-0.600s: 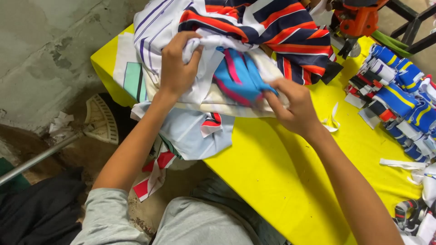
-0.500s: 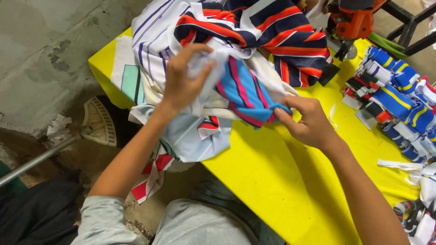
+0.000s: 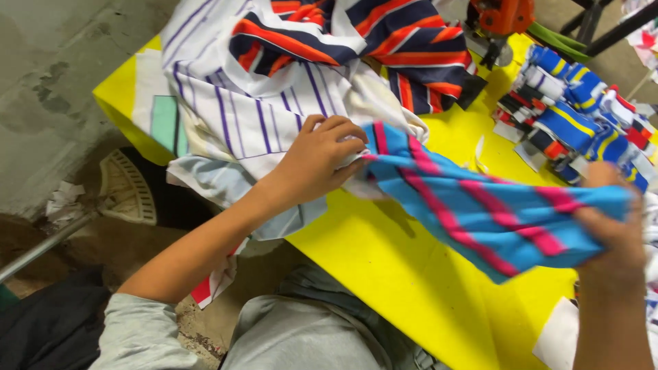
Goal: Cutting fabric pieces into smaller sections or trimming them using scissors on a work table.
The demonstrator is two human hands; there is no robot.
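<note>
Blue-and-pink striped fabric piece (image 3: 480,212) now pulled out wide over the yellow table (image 3: 404,288).
Half a second ago it sat bunched; left hand (image 3: 319,161) and right hand (image 3: 613,226) each pinch 1 end, separating it from the striped pile (image 3: 274,75).

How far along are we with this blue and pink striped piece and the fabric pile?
Done: a row of small folded striped pieces lies at the far right of the yellow table. In hand: the blue and pink striped cloth is stretched between the left hand and right hand. Left: a heap of white, navy and orange striped fabric sits unsorted behind.
</note>
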